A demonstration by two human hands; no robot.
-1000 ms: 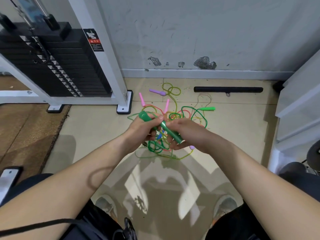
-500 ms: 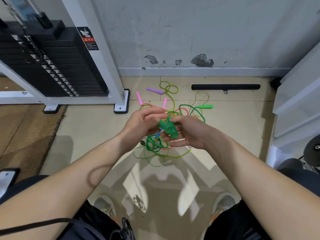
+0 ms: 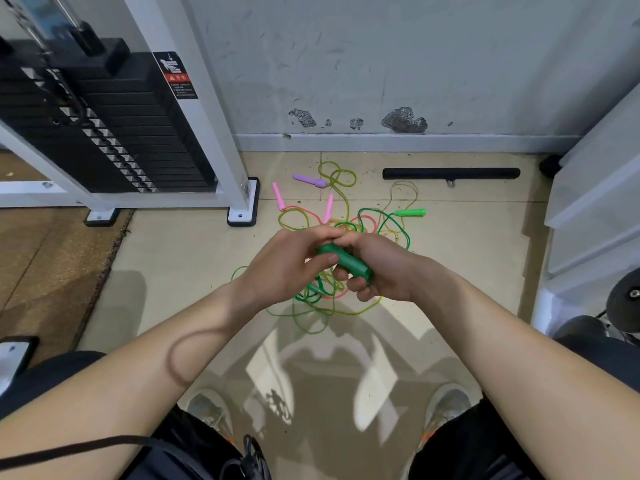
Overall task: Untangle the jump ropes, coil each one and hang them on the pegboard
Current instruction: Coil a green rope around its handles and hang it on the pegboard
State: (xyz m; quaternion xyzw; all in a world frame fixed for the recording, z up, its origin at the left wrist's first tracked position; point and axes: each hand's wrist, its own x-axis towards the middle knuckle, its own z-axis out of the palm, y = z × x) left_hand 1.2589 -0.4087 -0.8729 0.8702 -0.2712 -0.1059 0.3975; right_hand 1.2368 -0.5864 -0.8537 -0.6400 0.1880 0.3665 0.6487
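Handle [image 3: 343,259] has slid into our clenched right hand [image 3: 386,271], left hand [image 3: 285,268] pinching its tip, ready to draw it from the tangle [image 3: 313,296].

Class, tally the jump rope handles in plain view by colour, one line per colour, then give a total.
2 pink handles
1 purple handle
1 light green handle
1 dark green handle
Total: 5

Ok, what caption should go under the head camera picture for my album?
Left hand and right hand hold a dark green handle above tangled jump ropes on the tiled floor.
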